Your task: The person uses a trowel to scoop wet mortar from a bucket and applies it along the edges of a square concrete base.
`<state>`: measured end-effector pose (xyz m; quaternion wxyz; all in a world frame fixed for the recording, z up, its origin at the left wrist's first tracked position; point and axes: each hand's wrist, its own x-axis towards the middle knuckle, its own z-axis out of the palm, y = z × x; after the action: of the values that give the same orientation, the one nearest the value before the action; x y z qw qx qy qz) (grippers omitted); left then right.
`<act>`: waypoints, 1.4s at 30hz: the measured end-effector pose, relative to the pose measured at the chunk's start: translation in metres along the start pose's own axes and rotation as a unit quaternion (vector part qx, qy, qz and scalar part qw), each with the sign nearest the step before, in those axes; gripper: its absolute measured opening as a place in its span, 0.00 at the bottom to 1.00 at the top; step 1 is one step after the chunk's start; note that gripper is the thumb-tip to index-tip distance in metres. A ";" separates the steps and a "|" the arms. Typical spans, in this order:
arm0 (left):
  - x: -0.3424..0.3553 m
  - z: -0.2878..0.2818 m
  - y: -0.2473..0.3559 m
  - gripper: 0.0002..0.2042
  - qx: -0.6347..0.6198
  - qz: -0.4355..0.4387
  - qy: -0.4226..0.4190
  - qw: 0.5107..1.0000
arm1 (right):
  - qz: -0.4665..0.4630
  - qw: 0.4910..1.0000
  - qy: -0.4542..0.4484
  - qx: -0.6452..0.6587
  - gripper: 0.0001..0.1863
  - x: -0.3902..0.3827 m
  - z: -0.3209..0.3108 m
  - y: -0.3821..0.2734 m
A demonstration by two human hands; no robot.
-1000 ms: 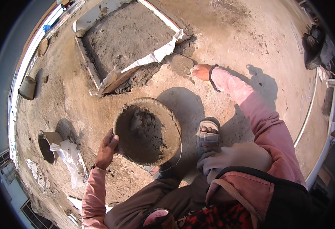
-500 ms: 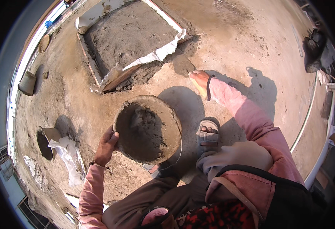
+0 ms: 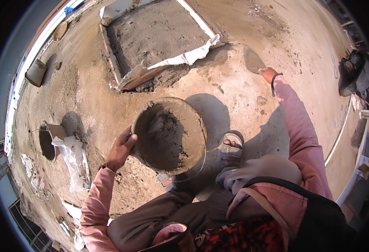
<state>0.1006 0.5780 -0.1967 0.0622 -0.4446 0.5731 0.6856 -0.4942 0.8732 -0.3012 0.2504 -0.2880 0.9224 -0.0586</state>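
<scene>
My left hand (image 3: pixel 121 149) grips the rim of a mud-caked bucket (image 3: pixel 153 155), tilted so that its inside, with grey mortar, faces up. My right hand (image 3: pixel 268 74) is closed on a trowel (image 3: pixel 253 59), whose mortar-smeared blade is out to the right of a square wooden form (image 3: pixel 111 50). Grey wet mortar fills the form, and crumpled white sheeting (image 3: pixel 199 52) lines its near edge, with spilled mortar beside it. My sandalled foot (image 3: pixel 230 149) stands just right of the bucket, in its shadow.
An overturned bucket (image 3: pixel 56 140) lies at the left with a torn white sack (image 3: pixel 71 164). Another bucket (image 3: pixel 36 72) and a round pan (image 3: pixel 60 30) are farther back along the left. Dark items (image 3: pixel 350 71), a long pipe (image 3: pixel 342 132) and scraps line the right side of the concrete floor (image 3: pixel 298 50).
My right hand and trowel have moved rightward, away from the form's near corner. The bucket in my left hand sits slightly higher in the picture, and the view has shifted slightly.
</scene>
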 end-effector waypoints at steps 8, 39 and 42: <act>-0.017 0.017 0.045 0.24 0.033 0.018 -0.067 0.997 | -0.289 0.956 0.000 -0.043 0.20 -0.135 0.013 -0.131; -0.031 0.027 0.032 0.26 0.026 0.022 0.039 0.999 | 0.125 0.894 -0.194 0.384 0.22 -0.083 0.101 -0.213; -0.022 0.043 0.052 0.24 0.031 0.043 -0.014 0.998 | -0.199 0.964 -0.131 0.116 0.18 -0.071 0.131 -0.223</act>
<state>0.0598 0.6059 -0.1456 0.0543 -0.4081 0.6120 0.6753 -0.2671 0.7334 -0.3286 0.3843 -0.4403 0.7922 -0.1758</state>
